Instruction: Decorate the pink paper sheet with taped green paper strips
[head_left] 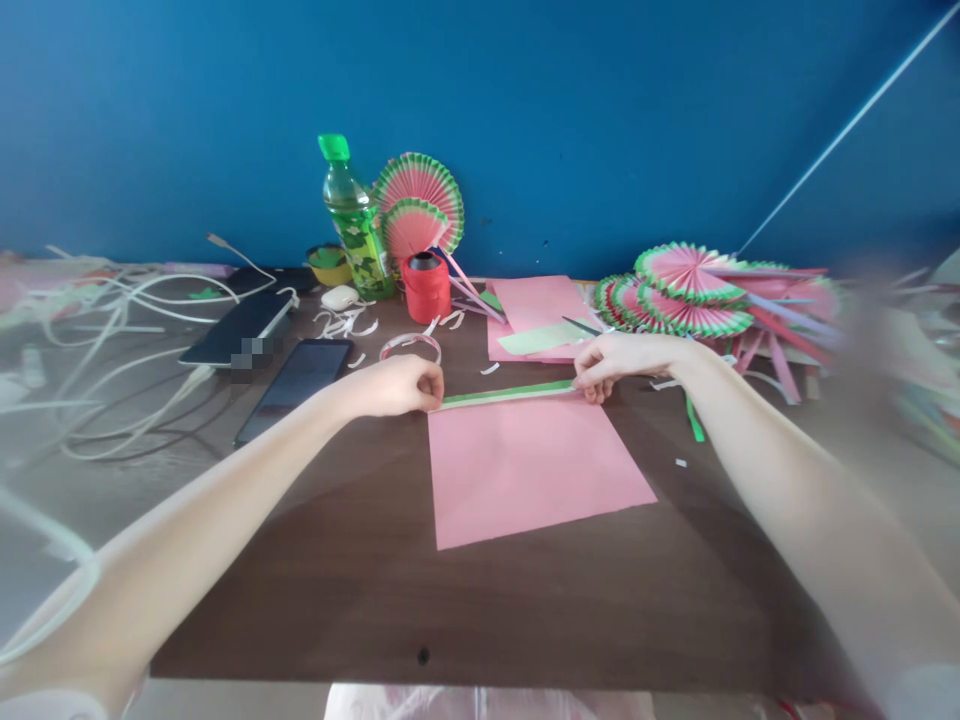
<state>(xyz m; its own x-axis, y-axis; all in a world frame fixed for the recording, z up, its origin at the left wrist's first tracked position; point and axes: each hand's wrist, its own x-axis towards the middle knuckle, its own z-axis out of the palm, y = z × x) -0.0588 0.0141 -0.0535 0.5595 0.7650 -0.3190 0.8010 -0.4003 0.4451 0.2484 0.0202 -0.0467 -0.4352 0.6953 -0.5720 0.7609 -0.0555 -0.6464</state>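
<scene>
A pink paper sheet [525,468] lies flat on the dark wooden table [360,580]. Along its far edge runs a narrow green and white strip [506,395]. My left hand [397,385] is closed in a pinch on the strip's left end at the sheet's far left corner. My right hand [619,362] pinches the strip's right end at the far right corner. Both arms reach in from the near corners.
Behind stand a green bottle [356,225], a red ribbon spool [426,285], pleated pink-green paper fans [416,205] and a pile of more fans [690,290]. More pink sheets [536,310], scissors [581,325], a tape ring [410,345], phones [296,385] and white cables [112,320] lie around.
</scene>
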